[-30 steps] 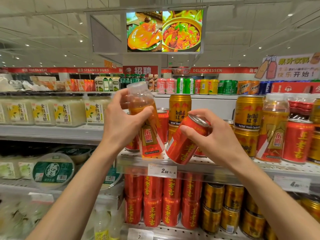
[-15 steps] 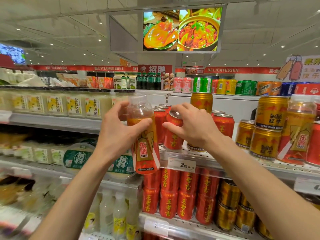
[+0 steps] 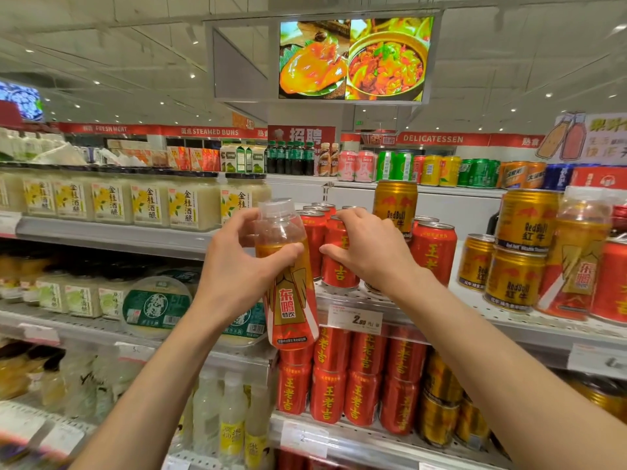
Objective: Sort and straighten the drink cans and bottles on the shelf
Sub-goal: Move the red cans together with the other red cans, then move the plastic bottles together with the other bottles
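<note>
Left hand [image 3: 242, 276] is up in front of the shelf, fingers and thumb wrapped around the upper part of an orange energy drink bottle [image 3: 288, 283] with a clear cap. The bottle hangs off the shelf edge, tilted a bit, its base down over the price tag area. Right next to it, the right hand [image 3: 369, 252] is reaching in from the right, fingers curled over the top and thumb on the side of a red herbal tea can [image 3: 337, 262] that's standing upright on the perforated white shelf [image 3: 475, 300], touching the other red cans behind and beside it. Both forearms are bare and stretched out from the bottom corners.

Further right on the same shelf there's another red can [image 3: 432, 252], then stacked gold Red Bull cans [image 3: 515, 262], and a second orange bottle [image 3: 576, 256]. A price tag [image 3: 356, 320] sits on the shelf front. Below are more red and gold cans. To the left, jars of white stuff on a grey shelf. It's a supermarket, with a food screen [image 3: 353, 59] overhead and red department banners behind.
</note>
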